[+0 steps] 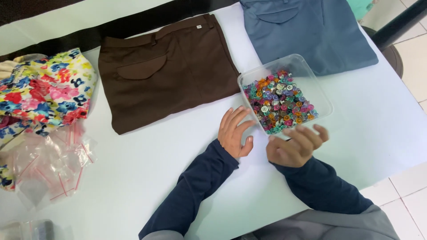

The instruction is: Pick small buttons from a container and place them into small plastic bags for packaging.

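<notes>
Clear plastic tub (318, 87) of coloured buttons (279, 101) on white table (147, 160). Left hand (234, 132) flat, fingers spread, at tub's near-left corner; right hand (296, 144) loosely curled, holding nothing, at near edge. Brown trousers (167, 71) left of tub, zip bags (51, 166) farther left, untouched; sorting looks barely begun.

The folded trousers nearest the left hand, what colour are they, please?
Dark brown trousers, clearest in the head view.

Your right hand (296, 144) covers the near rim of the clear tray (319, 91); whether its fingertips pinch a button is unresolved. Beyond it, blue trousers (311, 31) run off the top edge.
</notes>
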